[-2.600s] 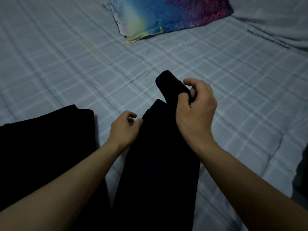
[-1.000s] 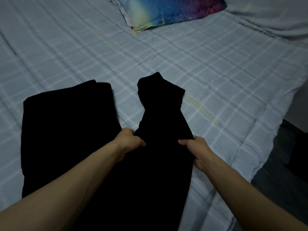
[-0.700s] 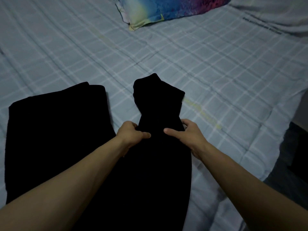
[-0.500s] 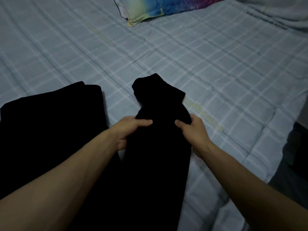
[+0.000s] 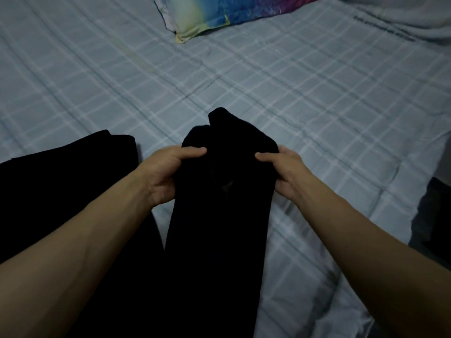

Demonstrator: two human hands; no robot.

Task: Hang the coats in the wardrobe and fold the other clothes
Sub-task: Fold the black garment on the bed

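both hands, left (image 5: 168, 173) and right (image 5: 284, 172), pinch black garment (image 5: 219, 215) at opposite edges; likely squaring it for folding on bed (image 5: 317, 106).

1. A bedroom in a home: a bed (image 5: 317, 98) with a pale blue checked cover fills most of the frame.
2. A colourful pillow (image 5: 219, 13) lies at the top centre.
3. Dark clothes (image 5: 61, 172) lie at lower left.

Both forearms extended forward; left hand (image 5: 166, 172) and right hand (image 5: 284, 167) each in pinching grip, thumbs on top.
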